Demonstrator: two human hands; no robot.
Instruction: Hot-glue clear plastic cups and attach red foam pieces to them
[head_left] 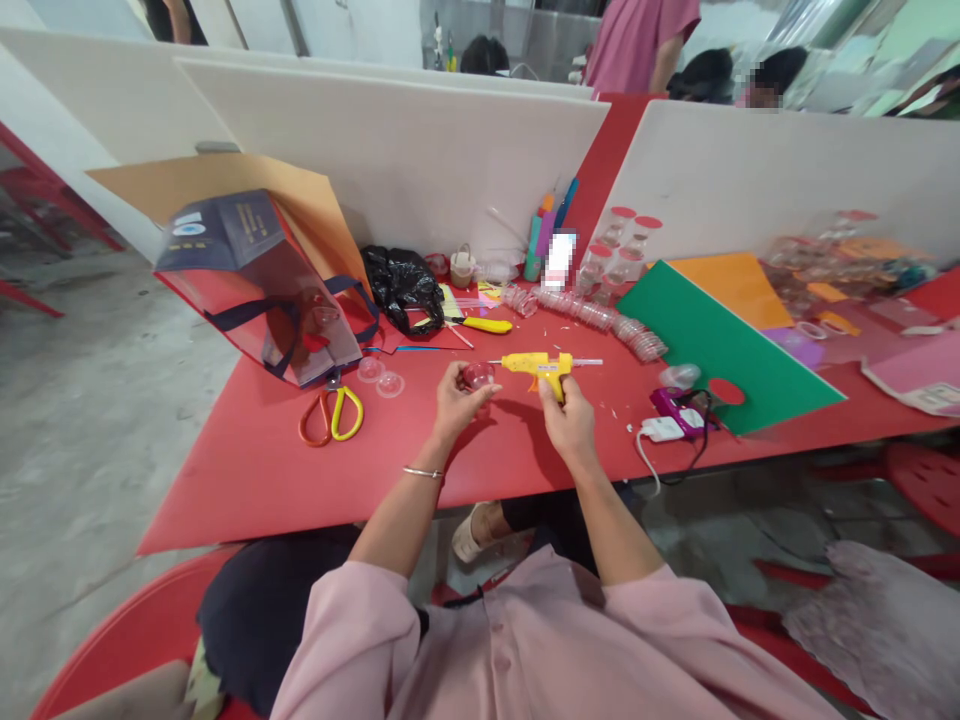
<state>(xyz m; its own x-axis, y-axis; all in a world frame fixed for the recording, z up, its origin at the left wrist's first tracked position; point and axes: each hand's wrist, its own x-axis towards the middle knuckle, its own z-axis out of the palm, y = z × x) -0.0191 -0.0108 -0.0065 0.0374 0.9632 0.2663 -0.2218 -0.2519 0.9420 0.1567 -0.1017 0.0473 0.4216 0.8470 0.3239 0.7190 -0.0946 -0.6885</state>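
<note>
My left hand (457,400) holds a small clear plastic cup (480,376) above the red table, its fingers curled round the side. In my right hand (568,415) is a yellow hot glue gun (536,366), gripped by its handle. A clear glue stick (589,362) juts from the back of the gun. The nozzle points left and lies close to the cup's rim; whether they touch I cannot tell. Two clear round plastic pieces (389,384) lie on the table to the left, near scissors (332,415) with one red and one yellow handle.
On the red table (247,480) stand a paper bag (255,280) and a black plastic bag (405,285). A yellow-handled cutter (487,325) lies behind the cup. Rows of stacked clear cups (592,312), a green board (720,340) and a purple power strip (679,410) with cables are rightward.
</note>
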